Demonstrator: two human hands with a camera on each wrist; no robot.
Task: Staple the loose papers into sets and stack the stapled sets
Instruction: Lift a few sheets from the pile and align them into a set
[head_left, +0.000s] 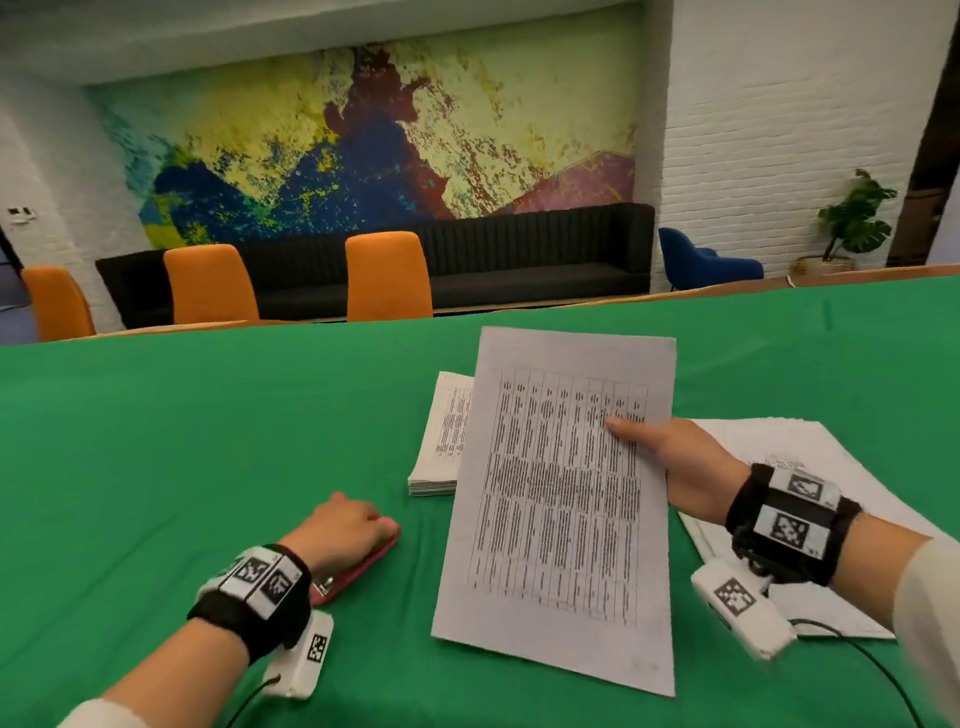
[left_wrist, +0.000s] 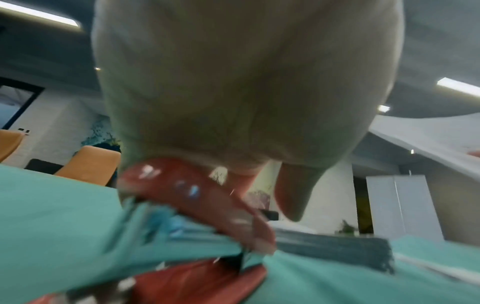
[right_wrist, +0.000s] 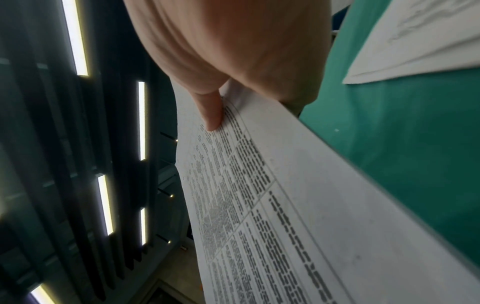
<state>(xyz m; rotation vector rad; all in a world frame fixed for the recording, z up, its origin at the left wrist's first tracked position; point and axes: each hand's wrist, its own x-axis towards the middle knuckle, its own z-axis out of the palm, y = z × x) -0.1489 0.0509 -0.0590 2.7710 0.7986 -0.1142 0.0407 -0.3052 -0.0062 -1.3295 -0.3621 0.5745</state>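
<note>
We can read no words or numbers anywhere. The held sheet (head_left: 561, 499) carries a printed table whose entries are too blurred to make out, and the wrist bands (head_left: 789, 514) bear only black-and-white square code markers.

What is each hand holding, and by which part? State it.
Right hand pinches the printed paper set at its right edge. Left hand rests on the red stapler; its grip cannot be told.

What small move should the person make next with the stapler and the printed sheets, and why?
Probably lift the red stapler toward a corner of the printed sheets. The left hand is already on the stapler on the green table, and the right hand holds the sheets raised, apparently unstapled.
</note>
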